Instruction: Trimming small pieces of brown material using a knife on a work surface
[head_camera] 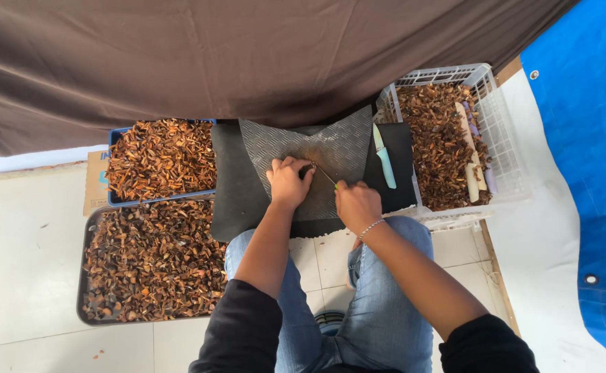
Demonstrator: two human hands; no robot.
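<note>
My left hand is curled over a small brown dried piece, pressing it onto a grey ridged rubber mat. My right hand grips a small knife with a greenish handle; its thin blade points up-left to the piece under my left fingers. The two hands sit close together over the mat, which lies on a black pad above my knees.
A spare light-green knife lies on the pad's right side. A white basket of brown dried pieces stands right. A blue tray and a dark tray of cut pieces lie left. Brown cloth hangs ahead; blue tarp far right.
</note>
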